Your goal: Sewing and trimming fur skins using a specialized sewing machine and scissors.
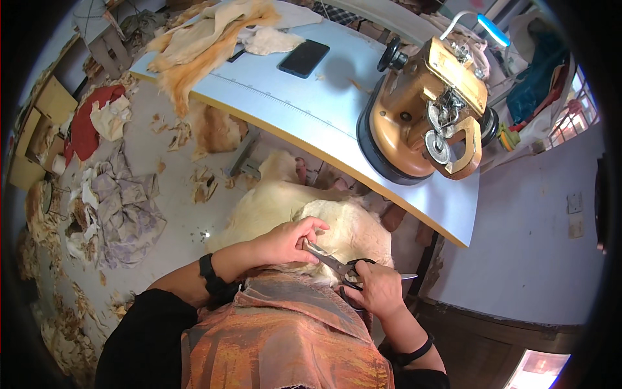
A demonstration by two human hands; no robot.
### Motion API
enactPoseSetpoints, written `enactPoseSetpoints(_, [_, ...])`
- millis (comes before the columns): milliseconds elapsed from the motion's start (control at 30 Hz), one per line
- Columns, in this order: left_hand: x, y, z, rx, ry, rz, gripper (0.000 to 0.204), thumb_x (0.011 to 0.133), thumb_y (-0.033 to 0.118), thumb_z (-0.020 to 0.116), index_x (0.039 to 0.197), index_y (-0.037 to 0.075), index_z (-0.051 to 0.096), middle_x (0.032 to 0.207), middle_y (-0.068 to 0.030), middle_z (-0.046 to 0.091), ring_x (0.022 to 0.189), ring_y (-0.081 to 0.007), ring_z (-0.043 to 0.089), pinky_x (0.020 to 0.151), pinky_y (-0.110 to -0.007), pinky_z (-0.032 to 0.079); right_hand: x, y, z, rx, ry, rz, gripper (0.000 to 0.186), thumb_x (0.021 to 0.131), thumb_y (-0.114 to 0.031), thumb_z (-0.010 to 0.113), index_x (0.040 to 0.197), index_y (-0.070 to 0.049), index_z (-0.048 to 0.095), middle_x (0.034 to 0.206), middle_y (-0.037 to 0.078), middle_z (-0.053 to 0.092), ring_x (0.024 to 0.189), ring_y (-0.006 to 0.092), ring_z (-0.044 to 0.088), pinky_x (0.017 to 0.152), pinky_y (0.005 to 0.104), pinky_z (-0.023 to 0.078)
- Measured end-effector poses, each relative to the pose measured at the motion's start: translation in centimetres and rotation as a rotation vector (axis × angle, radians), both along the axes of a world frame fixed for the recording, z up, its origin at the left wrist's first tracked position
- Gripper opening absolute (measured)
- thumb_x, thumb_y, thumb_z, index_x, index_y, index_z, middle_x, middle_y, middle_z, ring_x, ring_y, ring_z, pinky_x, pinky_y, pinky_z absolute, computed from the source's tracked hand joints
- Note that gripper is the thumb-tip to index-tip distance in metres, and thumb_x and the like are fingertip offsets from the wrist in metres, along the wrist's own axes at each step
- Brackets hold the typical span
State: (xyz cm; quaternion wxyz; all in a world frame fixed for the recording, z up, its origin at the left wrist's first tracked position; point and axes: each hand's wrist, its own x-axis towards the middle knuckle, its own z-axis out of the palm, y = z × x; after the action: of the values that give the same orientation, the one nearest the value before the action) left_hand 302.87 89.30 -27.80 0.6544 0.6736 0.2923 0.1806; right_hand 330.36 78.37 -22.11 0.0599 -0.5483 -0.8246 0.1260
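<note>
A cream fur pelt [343, 230] lies over my lap, its pale skin side partly showing. My right hand [381, 286] is closed on black-handled scissors [334, 262], whose blades point left toward my other hand. A pointed metal blade [408, 276] sticks out to the right from behind that same hand; its handle is hidden. My left hand [288, 243] is at the scissors' tips, above the pelt, with thumb and fingers drawn together. What is pinched there is too small to make out. An orange-brown patterned apron [278, 337] covers my lap nearest me.
Ahead stands a pale blue table [272, 104] with a yellow edge and a ruler scale. On it are a tan fur sewing machine [408, 117], a black phone [304, 59] and orange-cream pelts [207, 45]. Crumpled cloth [126, 204] and fur scraps litter the floor at left.
</note>
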Motion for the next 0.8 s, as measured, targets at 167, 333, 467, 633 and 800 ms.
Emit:
enactPoseSetpoints(167, [-0.2, 0.4, -0.4, -0.030, -0.041, 0.035, 0.079, 0.085, 0.009, 0.086, 0.151, 0.008, 0.042, 0.093, 0.0014, 0.055, 0.074, -0.0048, 0.051, 0.066, -0.022, 0.044, 0.7, 0.3, -0.7, -0.085, -0.022, -0.006, 0.048, 0.083, -0.053, 0.077, 0.101, -0.011, 0.061, 0.075, 0.010, 0.066, 0.071, 0.0337, 0.068, 0.063, 0.0448, 0.053])
enactPoseSetpoints(333, [-0.4, 0.5, -0.9, -0.052, -0.090, 0.079, 0.084, 0.085, 0.011, 0.086, 0.155, 0.010, 0.040, 0.096, 0.0009, 0.057, 0.073, -0.0058, 0.052, 0.066, -0.023, 0.045, -0.8, 5.0, 2.8, -0.157, 0.218, -0.215, 0.050, 0.086, -0.054, 0.076, 0.094, -0.008, 0.061, 0.078, 0.019, 0.065, 0.078, 0.0423, 0.066, 0.064, 0.0470, 0.051])
enactPoseSetpoints(467, [-0.3, 1.1, 0.0, 0.017, 0.088, -0.022, 0.075, 0.087, 0.018, 0.085, 0.153, 0.013, 0.049, 0.098, 0.0018, 0.057, 0.074, -0.0072, 0.054, 0.067, -0.025, 0.046, -0.4, 10.7, 1.2, -0.214, 0.522, -0.197, 0.021, 0.097, -0.022, 0.070, 0.104, -0.003, 0.065, 0.083, 0.007, 0.067, 0.078, 0.0175, 0.064, 0.071, 0.0325, 0.051])
enactPoseSetpoints(633, [-1.3, 0.7, -1.5, 0.159, 0.038, -0.079, 0.042, 0.090, 0.020, 0.082, 0.129, 0.011, 0.069, 0.099, 0.0007, 0.058, 0.078, -0.0094, 0.056, 0.072, -0.025, 0.048, -4.2, 18.0, 5.3, -0.630, 1.054, -0.296, 0.023, 0.103, -0.023, 0.067, 0.114, -0.004, 0.063, 0.092, -0.003, 0.061, 0.086, 0.0059, 0.054, 0.077, 0.0237, 0.046])
enactPoseSetpoints(800, [-1.8, 0.7, -1.1, 0.128, 0.043, -0.073, 0.037, 0.089, 0.023, 0.080, 0.121, 0.009, 0.071, 0.113, -0.0072, 0.066, 0.093, -0.0189, 0.066, 0.081, -0.032, 0.055, -5.1, 22.8, 5.2, -0.667, 1.128, -0.367, 0.031, 0.101, -0.019, 0.069, 0.127, -0.009, 0.059, 0.078, -0.009, 0.048, 0.060, 0.0033, 0.039, 0.051, 0.0216, 0.031])
